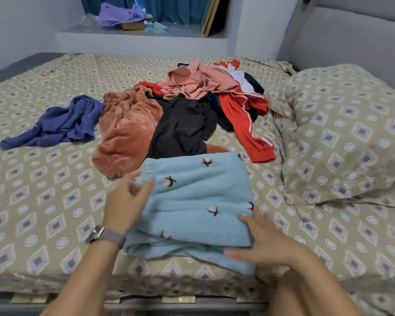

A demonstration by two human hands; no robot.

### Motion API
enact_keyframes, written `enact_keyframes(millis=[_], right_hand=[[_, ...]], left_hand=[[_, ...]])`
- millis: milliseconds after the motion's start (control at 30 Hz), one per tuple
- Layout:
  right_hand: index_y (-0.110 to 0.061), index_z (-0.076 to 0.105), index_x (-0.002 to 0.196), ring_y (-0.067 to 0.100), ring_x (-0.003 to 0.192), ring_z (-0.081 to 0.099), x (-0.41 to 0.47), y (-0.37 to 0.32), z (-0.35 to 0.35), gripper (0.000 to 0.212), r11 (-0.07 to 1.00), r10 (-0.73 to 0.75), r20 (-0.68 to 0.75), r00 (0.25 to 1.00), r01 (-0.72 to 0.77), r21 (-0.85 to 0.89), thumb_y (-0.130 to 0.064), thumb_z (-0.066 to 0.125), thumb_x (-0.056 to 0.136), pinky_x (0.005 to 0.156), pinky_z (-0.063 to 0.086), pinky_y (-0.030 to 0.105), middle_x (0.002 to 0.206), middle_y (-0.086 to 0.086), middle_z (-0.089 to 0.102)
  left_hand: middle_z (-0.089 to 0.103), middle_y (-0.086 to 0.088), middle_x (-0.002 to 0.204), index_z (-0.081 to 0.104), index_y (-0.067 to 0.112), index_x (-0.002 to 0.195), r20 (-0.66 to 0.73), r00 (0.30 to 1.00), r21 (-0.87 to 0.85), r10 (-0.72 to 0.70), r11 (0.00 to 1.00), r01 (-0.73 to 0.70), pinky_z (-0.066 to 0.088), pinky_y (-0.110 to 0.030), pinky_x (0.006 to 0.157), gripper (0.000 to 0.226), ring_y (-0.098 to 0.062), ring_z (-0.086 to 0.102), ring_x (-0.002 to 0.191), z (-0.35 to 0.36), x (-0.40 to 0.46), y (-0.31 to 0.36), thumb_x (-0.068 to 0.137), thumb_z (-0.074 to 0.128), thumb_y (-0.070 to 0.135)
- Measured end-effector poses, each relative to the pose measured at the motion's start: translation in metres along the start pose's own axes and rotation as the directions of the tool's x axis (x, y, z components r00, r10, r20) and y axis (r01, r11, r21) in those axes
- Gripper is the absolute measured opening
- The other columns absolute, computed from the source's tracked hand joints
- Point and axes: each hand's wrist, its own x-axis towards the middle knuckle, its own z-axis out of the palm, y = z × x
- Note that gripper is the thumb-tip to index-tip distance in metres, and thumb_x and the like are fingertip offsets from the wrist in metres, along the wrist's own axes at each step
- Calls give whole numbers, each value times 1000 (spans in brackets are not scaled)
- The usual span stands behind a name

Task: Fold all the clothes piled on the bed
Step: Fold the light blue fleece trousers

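Observation:
A light blue fleece garment (pixel 196 201) with small dark flower prints lies folded near the front edge of the bed (pixel 43 201). My left hand (pixel 126 201) touches its left edge near the elastic waistband, fingers relaxed. My right hand (pixel 267 242) rests flat on its right front corner with straight fingers. Behind it lies the unfolded pile: a rust fleece piece (pixel 126 131), a black garment (pixel 183 131), a pink top (pixel 196 83), a red jacket with white stripes (pixel 244 115) and a blue-purple garment (pixel 62 124) apart to the left.
A pillow (pixel 342 133) in the same patterned fabric fills the right side. A grey headboard (pixel 351 37) rises behind it. A window ledge (pixel 135 33) at the back holds a purple cloth and small items. The bed frame's front edge runs just below my arms.

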Motion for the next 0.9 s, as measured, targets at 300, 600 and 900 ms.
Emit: enact_keyframes(millis=[300,600,900], right_hand=[[-34,19,152,31,147,17,113,-47,-40,84,933,70,-549,833,139,331,-71,49,83,115,22,50,161,7,12],[-54,-5,147,23,149,-15,126,-82,-9,87,965,-216,-560,800,86,-249,-90,18,71,113,-11,65,163,-4,-8],[-41,2,153,18,148,-19,142,-67,3,99,941,-218,-496,840,47,-334,-90,0,67,113,-17,60,163,-3,-10]], left_hand=[[68,-8,101,68,6,103,154,925,-35,-348,934,357,48,-34,84,75,-26,63,94,41,66,-6,74,58,75],[59,-5,92,51,12,105,-238,971,-31,-13,999,5,40,-35,74,23,-27,53,86,35,93,5,94,54,32],[43,-23,137,36,9,143,-48,972,674,228,726,-137,40,-55,92,71,-43,45,122,56,57,-12,86,56,47]])
